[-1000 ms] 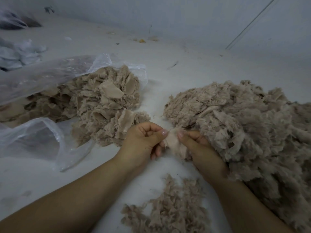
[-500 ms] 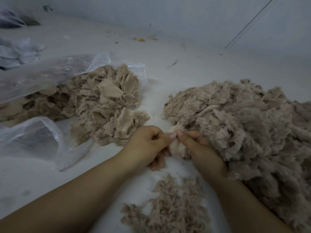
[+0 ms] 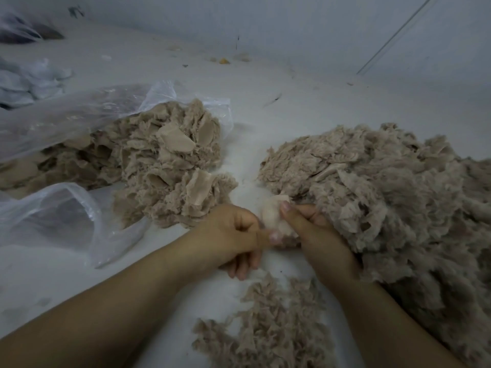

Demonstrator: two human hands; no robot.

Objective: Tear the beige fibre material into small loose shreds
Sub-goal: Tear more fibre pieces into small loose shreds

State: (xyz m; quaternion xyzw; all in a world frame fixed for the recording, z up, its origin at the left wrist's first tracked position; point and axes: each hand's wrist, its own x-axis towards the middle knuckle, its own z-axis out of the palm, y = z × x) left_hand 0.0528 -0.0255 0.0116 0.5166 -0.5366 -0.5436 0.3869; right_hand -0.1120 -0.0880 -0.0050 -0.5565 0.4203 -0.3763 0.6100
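Note:
Between my two hands sits a small pale piece of beige fibre material (image 3: 271, 214). My left hand (image 3: 233, 235) pinches its lower edge with curled fingers. My right hand (image 3: 313, 232) grips its right side, thumb pointing up along it. A heap of larger beige fibre pieces (image 3: 164, 160) spills from a clear plastic bag (image 3: 69, 120) at the left. A big fluffy pile of shreds (image 3: 385, 197) lies at the right, touching my right hand. A smaller patch of shreds (image 3: 268, 330) lies below my hands.
Everything rests on a pale grey surface (image 3: 265, 107) that meets a wall at the back. White crumpled material (image 3: 29, 81) lies at the far left. A second fold of the clear plastic bag (image 3: 55, 216) lies near my left forearm.
My left hand has slid down and toward me along the piece, its thumb now at the lower edge. The piece stands taller between the hands. My right hand stays almost in place.

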